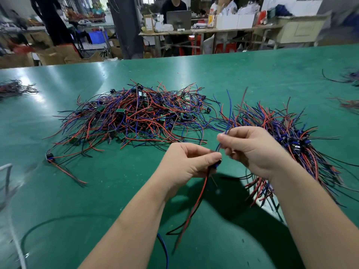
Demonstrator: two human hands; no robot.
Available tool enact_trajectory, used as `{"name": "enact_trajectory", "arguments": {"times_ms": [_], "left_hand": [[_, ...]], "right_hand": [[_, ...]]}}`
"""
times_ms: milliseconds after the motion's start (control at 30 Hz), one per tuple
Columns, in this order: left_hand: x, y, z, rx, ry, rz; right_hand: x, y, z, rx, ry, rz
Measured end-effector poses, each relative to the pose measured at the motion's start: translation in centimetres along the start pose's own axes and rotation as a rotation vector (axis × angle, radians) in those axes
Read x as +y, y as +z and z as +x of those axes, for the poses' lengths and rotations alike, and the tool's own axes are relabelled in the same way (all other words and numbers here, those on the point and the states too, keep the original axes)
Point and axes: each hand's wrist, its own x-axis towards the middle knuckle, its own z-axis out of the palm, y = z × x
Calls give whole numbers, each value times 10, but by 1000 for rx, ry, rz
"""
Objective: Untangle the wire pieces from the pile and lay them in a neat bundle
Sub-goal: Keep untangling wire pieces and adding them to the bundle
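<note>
A tangled pile of red, blue and black wire pieces (136, 115) with small green boards lies on the green table (97, 191), left of centre. A sorted bundle (287, 133) lies to the right, its wires roughly parallel. My left hand (184, 166) pinches one wire piece (194, 208) at its dark connector; red and black leads hang down from it. My right hand (250, 150), just right of the left, pinches the blue wires of the same piece, which rise past its fingers. Both hands hover above the table in front of the pile.
A loose wire piece (58, 164) lies at the pile's near left. Smaller wire heaps sit at the far left (15, 89) and far right (349, 76). A black cable (48, 222) curves at the near left. Beyond the table's far edge people sit at desks (174, 32).
</note>
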Motion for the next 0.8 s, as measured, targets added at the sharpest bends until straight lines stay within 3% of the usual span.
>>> {"name": "enact_trajectory", "arguments": {"times_ms": [133,267,500,567,667,800], "left_hand": [[-3,7,-3,-151,-47,103],[-2,5,-7,-314,-94,216],[4,-2,-9,-348,-60,179],[5,-3,-9,-375,-47,54],[9,0,-9,-368,-13,-402],[15,5,-5,-111,39,-725]], "right_hand": [[-10,-21,4,211,-38,183],[-11,-32,6,319,-52,248],[-12,-37,8,448,-71,295],[-12,-37,9,403,-1,335],[-8,-31,9,258,99,260],[6,-14,4,-40,69,-28]]}}
